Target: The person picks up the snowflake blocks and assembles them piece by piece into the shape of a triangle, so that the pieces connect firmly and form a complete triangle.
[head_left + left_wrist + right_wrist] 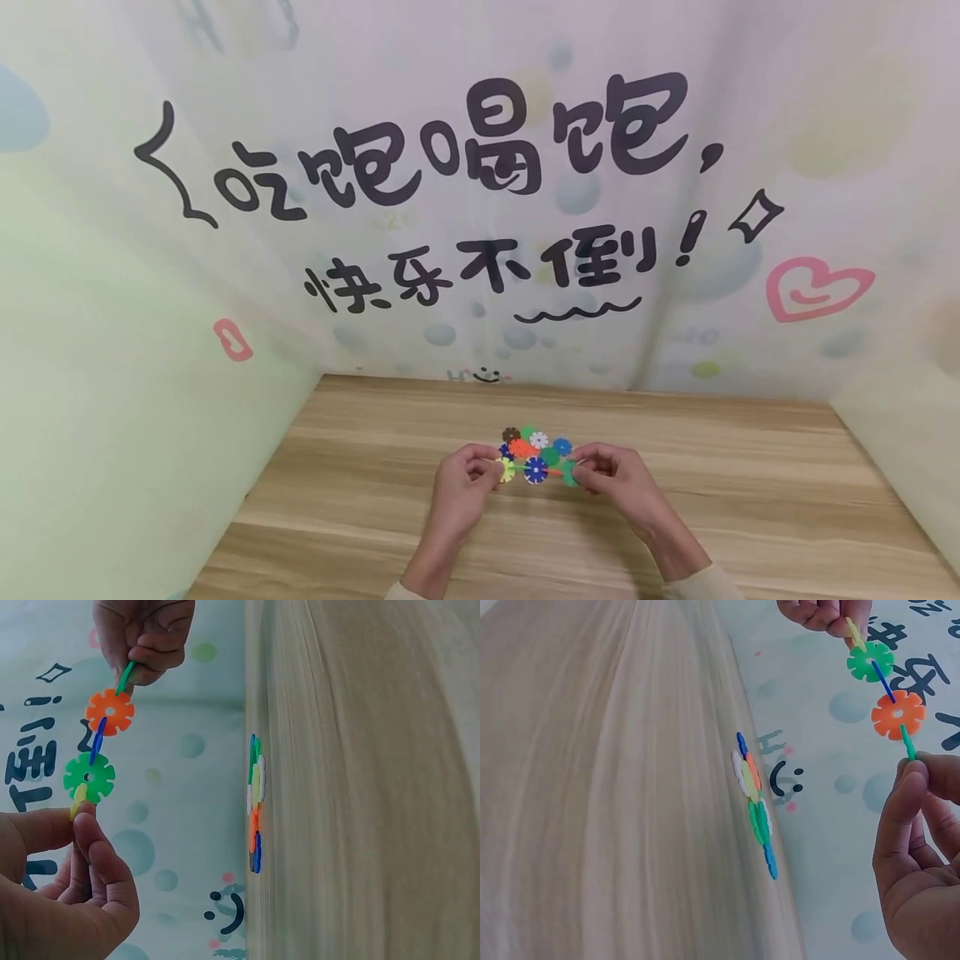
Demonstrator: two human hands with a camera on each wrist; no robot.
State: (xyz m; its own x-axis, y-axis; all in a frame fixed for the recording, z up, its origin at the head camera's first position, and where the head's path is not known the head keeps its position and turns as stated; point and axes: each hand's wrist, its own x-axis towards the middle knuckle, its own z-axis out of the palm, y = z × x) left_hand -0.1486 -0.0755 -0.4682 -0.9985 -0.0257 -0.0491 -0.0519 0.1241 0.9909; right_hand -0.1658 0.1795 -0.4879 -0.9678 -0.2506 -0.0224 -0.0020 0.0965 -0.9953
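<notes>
A chain of notched plastic snowflake discs is stretched between the two hands. My left hand (459, 493) pinches the yellow disc (79, 801) at one end between thumb and forefinger. From there the chain runs through a green disc (90, 777), a blue disc (536, 470) and an orange disc (898, 715). At the other end, my right hand (618, 485) pinches a second green disc (908, 742). Neighbouring discs are slotted into each other at right angles. In both wrist views the chain is held up above the tabletop.
Behind the chain, a small pile of loose discs (538, 439) in several colours lies on the wooden table (360, 517). A printed white curtain (480, 342) hangs along the table's far edge. Pale walls stand at the left and right sides.
</notes>
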